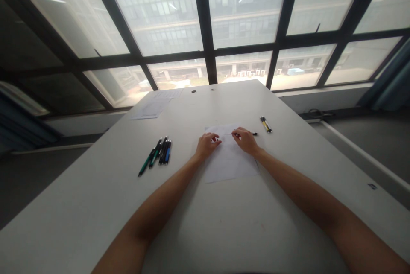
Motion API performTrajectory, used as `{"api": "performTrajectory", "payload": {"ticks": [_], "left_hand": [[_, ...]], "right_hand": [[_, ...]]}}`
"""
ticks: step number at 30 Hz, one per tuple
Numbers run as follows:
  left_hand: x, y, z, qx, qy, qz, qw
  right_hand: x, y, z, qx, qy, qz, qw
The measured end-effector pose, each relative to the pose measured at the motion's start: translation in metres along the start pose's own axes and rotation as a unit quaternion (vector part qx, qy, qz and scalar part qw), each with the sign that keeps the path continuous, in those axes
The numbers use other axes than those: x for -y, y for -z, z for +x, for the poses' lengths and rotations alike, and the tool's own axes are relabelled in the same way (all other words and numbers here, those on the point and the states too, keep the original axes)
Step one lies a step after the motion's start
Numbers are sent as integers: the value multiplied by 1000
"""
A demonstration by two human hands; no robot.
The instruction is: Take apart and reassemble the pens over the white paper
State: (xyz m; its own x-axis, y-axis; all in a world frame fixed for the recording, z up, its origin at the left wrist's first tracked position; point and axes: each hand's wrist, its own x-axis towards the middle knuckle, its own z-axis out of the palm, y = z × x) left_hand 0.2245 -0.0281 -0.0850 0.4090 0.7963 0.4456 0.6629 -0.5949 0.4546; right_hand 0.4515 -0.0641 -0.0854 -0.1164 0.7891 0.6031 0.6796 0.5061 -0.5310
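Note:
A white sheet of paper (229,161) lies on the table beneath both hands. My right hand (243,139) pinches a thin dark stick, like a pen refill (228,133), whose tip points left over the upper part of the sheet. Beside that hand, on the right, a black pen piece (255,134) shows; whether the hand touches it I cannot tell. My left hand (207,144) rests at the sheet's left edge with curled fingers, and a tiny dark item (217,139) shows at its fingertips.
Several green, black and blue pens (156,154) lie left on the white table (205,231). Two pens, one yellow-marked (265,124), lie at the right. Printed papers (152,105) sit at the far left, and a small dark label (372,186) near the right edge.

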Motion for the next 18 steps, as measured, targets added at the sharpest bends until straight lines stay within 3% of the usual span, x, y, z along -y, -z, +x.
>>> {"api": "performTrajectory", "payload": {"ticks": [18], "left_hand": [[0,1,1,20,7,-24,999]], "right_hand": [[-3,-3,-1,11,4,0,1000]]}}
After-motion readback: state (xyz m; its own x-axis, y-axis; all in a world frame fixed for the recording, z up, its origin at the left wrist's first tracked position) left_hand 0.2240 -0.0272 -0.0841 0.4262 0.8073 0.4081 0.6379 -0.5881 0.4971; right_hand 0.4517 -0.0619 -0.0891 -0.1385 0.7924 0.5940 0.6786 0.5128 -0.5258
